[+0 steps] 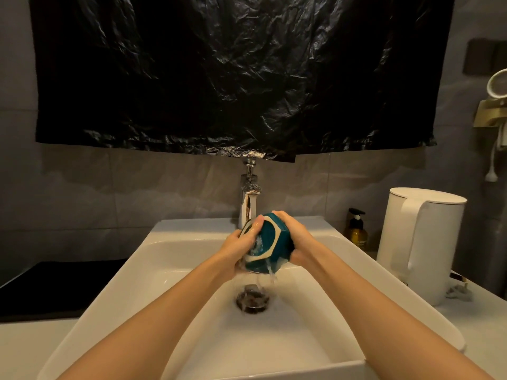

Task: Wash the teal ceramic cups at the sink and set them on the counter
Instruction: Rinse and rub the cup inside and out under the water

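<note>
Over the white sink (175,229), the left grip (239,244) curls round the teal cup (271,242) from nine o'clock. The cup lies tipped below the tap (248,204), dripping, at twelve o'clock from the drain (252,300). The right grip (299,239) clasps it from three o'clock.

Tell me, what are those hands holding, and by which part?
Both hold one teal ceramic cup, tipped on its side above the sink. The left hand grips the rim end; the right hand wraps the side wall near the base.
</note>
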`<state>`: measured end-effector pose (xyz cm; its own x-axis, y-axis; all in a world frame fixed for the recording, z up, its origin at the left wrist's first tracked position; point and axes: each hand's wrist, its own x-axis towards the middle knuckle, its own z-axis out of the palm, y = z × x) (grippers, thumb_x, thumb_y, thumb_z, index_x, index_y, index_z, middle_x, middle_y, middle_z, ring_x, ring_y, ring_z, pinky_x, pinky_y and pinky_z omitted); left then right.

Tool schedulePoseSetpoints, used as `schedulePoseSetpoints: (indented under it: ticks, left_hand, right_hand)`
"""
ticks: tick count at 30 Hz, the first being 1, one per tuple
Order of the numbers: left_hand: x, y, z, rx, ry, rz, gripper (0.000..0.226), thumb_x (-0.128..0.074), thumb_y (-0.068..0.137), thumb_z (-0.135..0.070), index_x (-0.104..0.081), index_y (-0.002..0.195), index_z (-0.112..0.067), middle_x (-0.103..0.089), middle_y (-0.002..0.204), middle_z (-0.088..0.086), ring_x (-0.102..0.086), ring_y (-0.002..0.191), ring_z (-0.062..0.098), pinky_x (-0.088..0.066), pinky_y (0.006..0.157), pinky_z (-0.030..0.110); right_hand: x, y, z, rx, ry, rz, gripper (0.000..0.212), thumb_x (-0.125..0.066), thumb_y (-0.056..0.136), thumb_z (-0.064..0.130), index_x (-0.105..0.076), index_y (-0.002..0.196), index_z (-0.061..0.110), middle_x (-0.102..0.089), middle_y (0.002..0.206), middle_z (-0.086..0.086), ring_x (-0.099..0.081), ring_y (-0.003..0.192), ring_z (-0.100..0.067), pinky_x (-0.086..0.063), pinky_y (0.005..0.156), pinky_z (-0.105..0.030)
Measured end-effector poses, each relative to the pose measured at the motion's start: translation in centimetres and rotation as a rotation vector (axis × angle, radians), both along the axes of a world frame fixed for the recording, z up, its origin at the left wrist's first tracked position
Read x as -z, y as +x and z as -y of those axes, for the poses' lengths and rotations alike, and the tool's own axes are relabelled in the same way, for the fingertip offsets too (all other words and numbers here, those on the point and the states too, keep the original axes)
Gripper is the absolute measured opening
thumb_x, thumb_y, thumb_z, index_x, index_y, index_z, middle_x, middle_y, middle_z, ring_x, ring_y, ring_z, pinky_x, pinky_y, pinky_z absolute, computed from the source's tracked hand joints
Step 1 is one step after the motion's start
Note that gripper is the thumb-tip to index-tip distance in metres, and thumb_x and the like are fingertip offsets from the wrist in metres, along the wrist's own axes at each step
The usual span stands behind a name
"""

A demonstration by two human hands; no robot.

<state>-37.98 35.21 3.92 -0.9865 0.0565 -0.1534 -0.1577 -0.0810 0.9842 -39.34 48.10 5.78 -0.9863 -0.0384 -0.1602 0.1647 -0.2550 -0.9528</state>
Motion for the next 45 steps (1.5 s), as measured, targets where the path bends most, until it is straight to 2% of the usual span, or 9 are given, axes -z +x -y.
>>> schedulePoseSetpoints:
  ticks: [9, 16, 20, 22, 26, 30, 36, 39, 45]
  left_hand:
    - [0.1, -0.1, 0.8, 0.071, -0.253, -0.207, 0.089, -0.075, 0.051, -0.062, -0.050, 0.123, -0.018, -0.066, 0.112, 0.004, -0.067, 0.096, 0.023, -0.059, 0.074, 0.033]
    - [0.1, 0.0, 2.5, 0.172, -0.128, -0.139, 0.044, -0.069, 0.081, -0.037, -0.057, 0.119, -0.018, -0.068, 0.110, 0.008, -0.068, 0.096, 0.029, -0.058, 0.077, 0.048]
    - [0.0, 0.2, 1.7, -0.007, -0.054, -0.095, 0.039, -0.061, 0.085, -0.048, -0.062, 0.110, -0.017, -0.067, 0.106, 0.007, -0.068, 0.091, 0.029, -0.059, 0.064, 0.044]
    - [-0.1, 0.2, 1.4, -0.046, -0.078, -0.081, 0.043, -0.062, 0.081, -0.055, -0.063, 0.104, -0.019, -0.068, 0.100, 0.006, -0.068, 0.085, 0.026, -0.058, 0.057, 0.036]
    - [0.0, 0.0, 1.3, 0.037, -0.151, -0.111, 0.050, -0.069, 0.072, -0.059, -0.060, 0.107, -0.023, -0.070, 0.103, 0.005, -0.068, 0.092, 0.028, -0.059, 0.068, 0.042]
    - [-0.1, -0.2, 2.1, 0.187, -0.029, -0.116, 0.043, -0.064, 0.085, -0.041, -0.055, 0.119, -0.017, -0.068, 0.112, 0.012, -0.067, 0.098, 0.030, -0.057, 0.080, 0.046]
    - [-0.1, 0.2, 1.1, 0.080, -0.005, -0.079, 0.041, -0.041, 0.095, -0.051, -0.056, 0.118, -0.021, -0.068, 0.109, 0.010, -0.068, 0.093, 0.028, -0.058, 0.066, 0.040]
    - [-0.1, 0.3, 0.7, -0.010, 0.018, -0.084, 0.044, -0.053, 0.088, -0.054, -0.059, 0.115, -0.020, -0.069, 0.104, 0.008, -0.068, 0.085, 0.024, -0.056, 0.056, 0.033]
    - [0.2, -0.1, 0.6, -0.063, -0.031, -0.123, 0.058, -0.072, 0.070, -0.057, -0.059, 0.113, -0.020, -0.069, 0.106, 0.006, -0.067, 0.095, 0.025, -0.058, 0.078, 0.039]
  right_hand:
    - [0.3, 0.1, 1.2, 0.122, -0.016, 0.028, 0.028, -0.057, 0.086, 0.035, -0.066, 0.099, 0.013, -0.070, 0.098, -0.013, -0.065, 0.093, -0.028, -0.055, 0.080, -0.039]
    - [0.2, 0.4, 0.8, 0.030, -0.100, 0.112, 0.022, -0.054, 0.087, 0.028, -0.064, 0.082, 0.009, -0.069, 0.070, -0.010, -0.063, 0.069, -0.027, -0.055, 0.057, -0.033]
    - [0.3, 0.2, 1.2, 0.030, -0.082, 0.082, 0.018, -0.055, 0.083, 0.027, -0.063, 0.084, 0.011, -0.068, 0.077, -0.010, -0.063, 0.078, -0.028, -0.054, 0.076, -0.037]
    - [0.3, 0.0, 1.4, 0.034, -0.075, 0.069, 0.016, -0.054, 0.083, 0.027, -0.061, 0.083, 0.012, -0.065, 0.077, -0.009, -0.061, 0.075, -0.026, -0.053, 0.070, -0.035]
    - [0.4, 0.2, 1.4, 0.029, -0.038, 0.064, 0.019, -0.054, 0.085, 0.028, -0.062, 0.091, 0.012, -0.066, 0.083, -0.009, -0.062, 0.073, -0.024, -0.053, 0.065, -0.032]
    - [0.3, 0.3, 1.0, 0.055, -0.064, 0.071, 0.018, -0.057, 0.085, 0.027, -0.063, 0.089, 0.011, -0.067, 0.081, -0.009, -0.063, 0.074, -0.025, -0.054, 0.067, -0.035]
    - [0.3, 0.0, 1.1, 0.079, -0.019, 0.024, 0.015, -0.058, 0.081, 0.028, -0.061, 0.082, 0.013, -0.065, 0.077, -0.008, -0.062, 0.079, -0.026, -0.053, 0.079, -0.037]
    - [0.2, -0.1, 1.3, 0.069, 0.012, -0.016, 0.018, -0.057, 0.082, 0.030, -0.062, 0.089, 0.014, -0.065, 0.082, -0.009, -0.061, 0.083, -0.027, -0.052, 0.086, -0.039]
    - [0.2, 0.1, 1.4, 0.061, 0.039, -0.042, 0.022, -0.053, 0.089, 0.033, -0.063, 0.092, 0.013, -0.068, 0.088, -0.011, -0.063, 0.086, -0.027, -0.052, 0.088, -0.042]
